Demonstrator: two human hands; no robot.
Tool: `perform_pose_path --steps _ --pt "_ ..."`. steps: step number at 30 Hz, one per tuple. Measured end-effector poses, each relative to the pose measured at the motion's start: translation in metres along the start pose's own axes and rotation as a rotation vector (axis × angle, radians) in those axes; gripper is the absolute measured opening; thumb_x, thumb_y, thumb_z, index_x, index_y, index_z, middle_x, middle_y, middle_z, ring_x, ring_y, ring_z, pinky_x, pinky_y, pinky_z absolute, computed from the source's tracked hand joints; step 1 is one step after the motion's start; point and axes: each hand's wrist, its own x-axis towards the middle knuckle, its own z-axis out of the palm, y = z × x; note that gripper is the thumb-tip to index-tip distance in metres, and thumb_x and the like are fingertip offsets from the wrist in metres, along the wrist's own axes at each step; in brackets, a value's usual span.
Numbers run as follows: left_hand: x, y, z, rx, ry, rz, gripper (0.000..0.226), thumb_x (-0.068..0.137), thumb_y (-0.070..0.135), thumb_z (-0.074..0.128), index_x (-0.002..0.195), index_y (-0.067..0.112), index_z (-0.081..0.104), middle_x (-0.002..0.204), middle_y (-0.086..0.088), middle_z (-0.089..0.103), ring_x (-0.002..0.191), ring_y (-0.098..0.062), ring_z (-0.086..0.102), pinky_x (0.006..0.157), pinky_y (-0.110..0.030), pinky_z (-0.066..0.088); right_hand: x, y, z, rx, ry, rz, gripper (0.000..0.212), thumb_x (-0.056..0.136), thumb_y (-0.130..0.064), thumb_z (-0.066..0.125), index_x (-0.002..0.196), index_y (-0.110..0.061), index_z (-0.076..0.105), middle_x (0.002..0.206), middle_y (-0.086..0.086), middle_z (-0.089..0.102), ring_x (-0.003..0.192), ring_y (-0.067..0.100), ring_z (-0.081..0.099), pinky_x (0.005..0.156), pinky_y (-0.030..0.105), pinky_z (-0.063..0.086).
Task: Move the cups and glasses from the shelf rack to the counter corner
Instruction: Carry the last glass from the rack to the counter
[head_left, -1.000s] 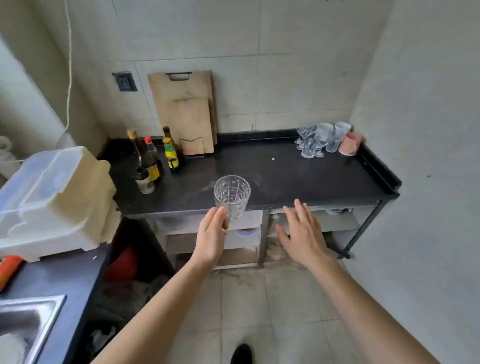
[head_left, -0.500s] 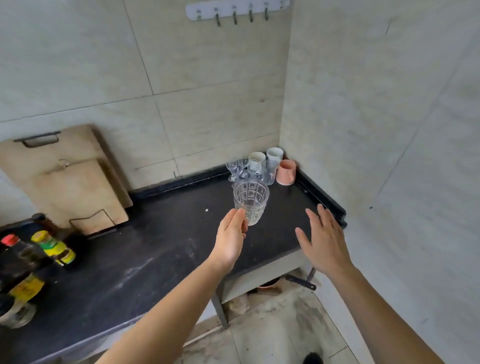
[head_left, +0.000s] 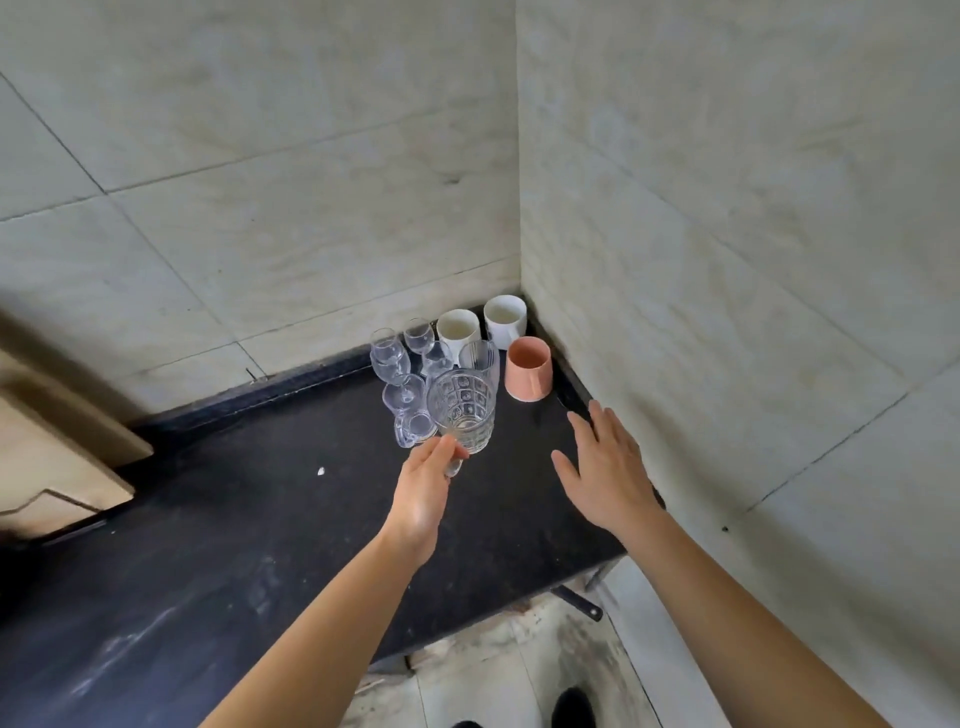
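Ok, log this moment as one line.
left hand: holding patterned glass | right hand: open, empty | over counter corner | not yet set down

Both arms are bare from where they enter view right down to the wrists; no sleeve, cuff or fabric shows on either forearm. The left hand (head_left: 423, 491) carries no ring, band or glove that can be made out, and its wrist is plain, without a watch or bracelet. The right hand (head_left: 605, 470) is likewise ungloved, its fingers unadorned and its wrist bare. The nails are too small to judge. Below the arms, at the bottom edge, a dark shoe (head_left: 571, 706) tip shows, with a sliver of a second dark shoe beside it.
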Motion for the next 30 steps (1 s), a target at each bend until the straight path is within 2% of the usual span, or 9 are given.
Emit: perform_pose_path --steps 3,7,12,15,18,26,30 --pt "0.032 -0.014 0.013 0.014 -0.002 -0.032 0.033 0.104 0.026 0.045 0.078 0.015 0.062 0.089 -0.006 0.055 0.085 -0.017 0.047 0.084 -0.033 0.036 0.028 0.014 0.015 0.029 -0.043 0.011 0.066 0.104 -0.049 0.039 0.16 -0.018 0.022 0.17 0.013 0.01 0.156 0.032 0.009 0.124 0.045 0.016" --pt "0.073 -0.052 0.03 0.076 -0.006 -0.127 0.029 0.105 0.028 0.045 0.088 0.017 0.066 0.105 -0.004 0.062 0.101 -0.017 0.056 0.095 -0.034 0.04 0.042 0.036 0.062 0.019 -0.195 0.055 0.071 0.103 -0.054 0.038 0.162 -0.023 0.013 0.17 0.012 0.005 0.156 0.034 0.007 0.124 0.046 0.017" --pt "0.112 -0.092 0.047 0.093 0.005 -0.232 0.029 0.105 0.028 0.044 0.088 0.019 0.066 0.097 0.001 0.064 0.097 -0.015 0.057 0.083 -0.027 0.043 0.039 0.051 0.122 -0.073 -0.456 0.069 0.082 0.098 -0.066 0.036 0.162 -0.031 -0.002 0.17 0.011 -0.006 0.154 0.044 0.0 0.124 0.053 0.016" --pt "0.132 -0.103 0.054 0.125 -0.006 -0.26 0.029 0.104 0.032 0.044 0.088 0.023 0.066 0.096 0.004 0.064 0.093 -0.014 0.057 0.073 -0.022 0.042 0.034 0.05 0.146 -0.088 -0.568 0.051 0.093 0.09 -0.077 0.039 0.161 -0.035 -0.004 0.169 0.008 -0.019 0.152 0.045 -0.015 0.124 0.057 0.006" --pt "0.152 -0.106 0.06 0.152 -0.021 -0.288 0.028 0.103 0.035 0.044 0.09 0.025 0.066 0.095 0.005 0.061 0.09 -0.013 0.055 0.07 -0.021 0.04 0.027 0.051 0.158 -0.144 -0.566 0.044 0.103 0.085 -0.081 0.045 0.16 -0.036 -0.01 0.165 0.008 -0.03 0.149 0.046 -0.026 0.123 0.058 -0.003" --pt "0.183 -0.105 0.076 0.158 -0.034 -0.233 0.027 0.104 0.032 0.043 0.089 0.025 0.065 0.09 0.003 0.06 0.085 -0.013 0.053 0.078 -0.026 0.045 0.029 0.052 0.161 -0.178 -0.567 0.041 0.104 0.084 -0.083 0.042 0.158 -0.038 -0.014 0.164 0.008 -0.032 0.148 0.045 -0.028 0.122 0.057 -0.007" --pt "0.189 -0.101 0.079 0.187 -0.015 -0.221 0.028 0.105 0.034 0.042 0.094 0.025 0.066 0.099 0.007 0.066 0.097 -0.013 0.06 0.093 -0.035 0.05 0.031 0.053 0.162 -0.178 -0.563 0.045 0.104 0.083 -0.085 0.041 0.158 -0.04 -0.015 0.164 0.007 -0.034 0.148 0.044 -0.029 0.122 0.057 -0.008"
